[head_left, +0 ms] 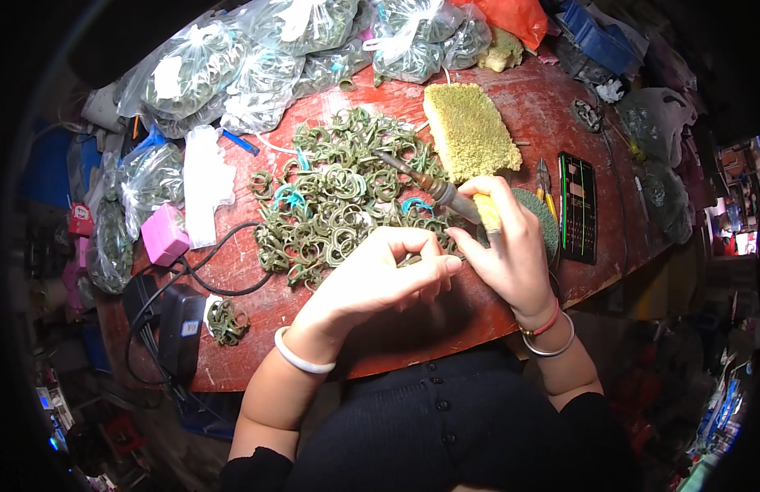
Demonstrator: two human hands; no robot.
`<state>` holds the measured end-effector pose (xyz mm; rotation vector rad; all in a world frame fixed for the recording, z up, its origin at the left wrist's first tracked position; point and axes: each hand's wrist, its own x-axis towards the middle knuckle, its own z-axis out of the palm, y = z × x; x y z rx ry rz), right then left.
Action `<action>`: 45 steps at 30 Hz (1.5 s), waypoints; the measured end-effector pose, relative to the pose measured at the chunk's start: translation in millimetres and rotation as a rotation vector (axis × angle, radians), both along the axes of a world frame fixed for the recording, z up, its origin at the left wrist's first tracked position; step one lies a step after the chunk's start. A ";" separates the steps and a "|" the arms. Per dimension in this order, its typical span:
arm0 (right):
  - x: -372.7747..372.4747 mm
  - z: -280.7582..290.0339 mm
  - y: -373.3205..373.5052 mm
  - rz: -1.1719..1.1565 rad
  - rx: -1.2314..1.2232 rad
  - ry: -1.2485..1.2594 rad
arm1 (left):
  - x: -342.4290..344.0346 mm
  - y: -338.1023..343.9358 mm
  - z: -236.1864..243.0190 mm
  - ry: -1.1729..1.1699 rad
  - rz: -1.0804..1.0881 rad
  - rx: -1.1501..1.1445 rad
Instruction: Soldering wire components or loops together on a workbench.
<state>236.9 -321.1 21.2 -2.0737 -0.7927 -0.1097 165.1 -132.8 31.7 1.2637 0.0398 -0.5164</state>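
My right hand (511, 246) is closed round the yellow handle of a soldering iron (445, 195). Its metal barrel and dark, narrow tip slant up and left over a heap of small green rings (339, 189). A few turquoise pieces show among the rings. At the near edge of the heap, my left hand (388, 275) is curled with thumb and fingers pressed together. Whatever those fingers hold, if anything, is mostly hidden. The two hands are close together but apart. Beyond the right hand lies a yellow-green sponge-like block (472, 131).
Plastic bags of green pieces (204, 78) line the far edge. At the right lie a phone (577, 207), yellow-handled pliers (546, 184) and a round green pad (540, 221). To the left are a pink block (164, 234), a black box (181, 328), cables and a small ring pile (227, 321).
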 end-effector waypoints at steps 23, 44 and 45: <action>0.4 -1.0 6.3 -0.002 -0.057 -0.056 | 0.8 -2.2 -0.7 -0.019 0.057 0.037; 7.9 1.9 -1.3 -0.010 0.159 0.197 | 2.0 -2.9 -6.3 -0.061 0.123 -0.046; 6.9 1.7 -2.3 -0.011 0.285 0.280 | 2.1 -5.0 -3.7 -0.075 0.224 -0.001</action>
